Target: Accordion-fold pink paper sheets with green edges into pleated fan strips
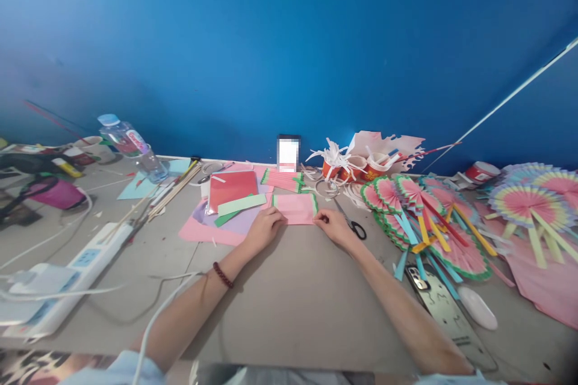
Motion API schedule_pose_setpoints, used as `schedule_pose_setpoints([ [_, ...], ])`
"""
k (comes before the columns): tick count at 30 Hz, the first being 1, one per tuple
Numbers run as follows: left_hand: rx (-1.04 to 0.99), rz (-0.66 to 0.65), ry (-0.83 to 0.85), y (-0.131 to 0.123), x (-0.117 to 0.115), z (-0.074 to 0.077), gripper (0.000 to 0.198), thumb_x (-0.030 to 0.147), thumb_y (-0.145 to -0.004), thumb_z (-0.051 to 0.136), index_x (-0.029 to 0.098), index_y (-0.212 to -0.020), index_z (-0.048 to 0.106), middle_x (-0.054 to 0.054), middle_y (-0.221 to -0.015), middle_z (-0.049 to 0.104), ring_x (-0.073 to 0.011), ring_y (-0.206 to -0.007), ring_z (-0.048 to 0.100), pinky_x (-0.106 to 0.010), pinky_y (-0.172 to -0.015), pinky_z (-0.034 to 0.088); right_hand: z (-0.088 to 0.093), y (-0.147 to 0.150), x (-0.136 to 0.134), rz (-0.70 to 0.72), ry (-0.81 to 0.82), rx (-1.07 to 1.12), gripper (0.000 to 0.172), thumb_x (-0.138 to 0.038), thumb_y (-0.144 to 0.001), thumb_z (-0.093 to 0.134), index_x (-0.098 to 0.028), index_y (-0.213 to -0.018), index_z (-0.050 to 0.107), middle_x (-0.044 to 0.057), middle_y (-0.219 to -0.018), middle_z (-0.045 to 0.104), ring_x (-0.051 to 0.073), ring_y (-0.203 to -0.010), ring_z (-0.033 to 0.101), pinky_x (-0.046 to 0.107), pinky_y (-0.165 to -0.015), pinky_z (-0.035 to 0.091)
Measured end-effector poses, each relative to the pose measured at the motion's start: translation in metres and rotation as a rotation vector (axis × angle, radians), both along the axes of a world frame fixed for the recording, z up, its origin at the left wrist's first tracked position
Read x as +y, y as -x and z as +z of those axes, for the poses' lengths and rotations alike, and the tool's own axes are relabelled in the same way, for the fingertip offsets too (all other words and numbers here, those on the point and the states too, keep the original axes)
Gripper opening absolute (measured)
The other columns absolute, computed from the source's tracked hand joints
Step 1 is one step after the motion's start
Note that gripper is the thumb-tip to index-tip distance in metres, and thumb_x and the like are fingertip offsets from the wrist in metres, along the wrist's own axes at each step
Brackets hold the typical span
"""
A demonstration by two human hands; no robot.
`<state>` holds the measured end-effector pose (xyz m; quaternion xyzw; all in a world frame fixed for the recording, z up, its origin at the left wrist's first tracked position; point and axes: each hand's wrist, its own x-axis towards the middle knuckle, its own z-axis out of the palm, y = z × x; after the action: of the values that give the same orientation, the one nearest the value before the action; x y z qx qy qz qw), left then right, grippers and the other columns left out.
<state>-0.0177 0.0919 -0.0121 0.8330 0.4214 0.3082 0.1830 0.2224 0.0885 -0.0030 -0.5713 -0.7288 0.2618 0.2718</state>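
Observation:
A pink sheet of paper (295, 207) with green strips along its left and right edges lies on the grey table before me. My left hand (268, 224) has its fingers closed at the sheet's near left corner, with a beaded bracelet (223, 275) on that wrist. At the near right corner, my right hand (333, 225) pinches the edge between thumb and fingers. Just behind the sheet lies a pleated pink paper (282, 180) with green ends. Black-handled scissors (357, 229) rest to the right of my right hand, partly hidden by it.
Left of the sheet are a red paper pack (232, 187) and a light green strip (242, 204). A phone (289, 154) leans on the blue wall. Folded paper fans (445, 207) crowd the right. A power strip (76, 277) and bottle (124, 135) stand left.

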Motion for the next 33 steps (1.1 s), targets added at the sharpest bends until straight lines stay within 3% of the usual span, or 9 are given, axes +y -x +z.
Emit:
schedule_pose_setpoints([
  [6, -0.039, 0.059, 0.080, -0.001, 0.000, 0.003, 0.013, 0.021, -0.085, 0.054, 0.018, -0.084, 0.067, -0.004, -0.081, 0.063, -0.0155, -0.078, 0.058, -0.027, -0.072, 0.044, -0.013, 0.000, 0.000, -0.062, -0.110, -0.080, 0.006, -0.016, -0.072, 0.059, -0.019, -0.068, 0.061, 0.005, -0.083, 0.055, 0.020, -0.089, 0.051, 0.035, -0.086, 0.038],
  [12, -0.116, 0.060, 0.222, 0.006, 0.000, 0.012, 0.015, 0.029, -0.083, 0.056, 0.018, -0.082, 0.066, -0.003, -0.082, 0.066, -0.0162, -0.076, 0.059, -0.028, -0.072, 0.046, -0.016, -0.003, 0.003, -0.020, -0.131, -0.127, 0.003, -0.017, -0.075, 0.060, -0.020, -0.073, 0.061, 0.004, -0.087, 0.052, 0.021, -0.093, 0.050, 0.038, -0.090, 0.035],
  [25, 0.114, 0.010, -0.028, 0.008, -0.001, 0.007, 0.020, 0.012, -0.086, 0.046, 0.018, -0.077, 0.063, -0.005, -0.079, 0.062, -0.0171, -0.079, 0.056, -0.030, -0.073, 0.042, -0.018, -0.004, 0.001, -0.007, -0.159, -0.106, 0.004, -0.017, -0.076, 0.060, -0.020, -0.074, 0.060, 0.003, -0.086, 0.053, 0.020, -0.092, 0.050, 0.037, -0.088, 0.035],
  [33, 0.102, -0.010, -0.016, 0.010, -0.002, 0.007, 0.023, 0.013, -0.087, 0.042, 0.018, -0.080, 0.064, -0.006, -0.081, 0.062, -0.0178, -0.082, 0.056, -0.030, -0.074, 0.043, -0.017, -0.004, 0.001, -0.008, -0.166, -0.108, 0.004, -0.018, -0.077, 0.060, -0.020, -0.073, 0.061, 0.003, -0.085, 0.053, 0.020, -0.090, 0.051, 0.037, -0.088, 0.036],
])
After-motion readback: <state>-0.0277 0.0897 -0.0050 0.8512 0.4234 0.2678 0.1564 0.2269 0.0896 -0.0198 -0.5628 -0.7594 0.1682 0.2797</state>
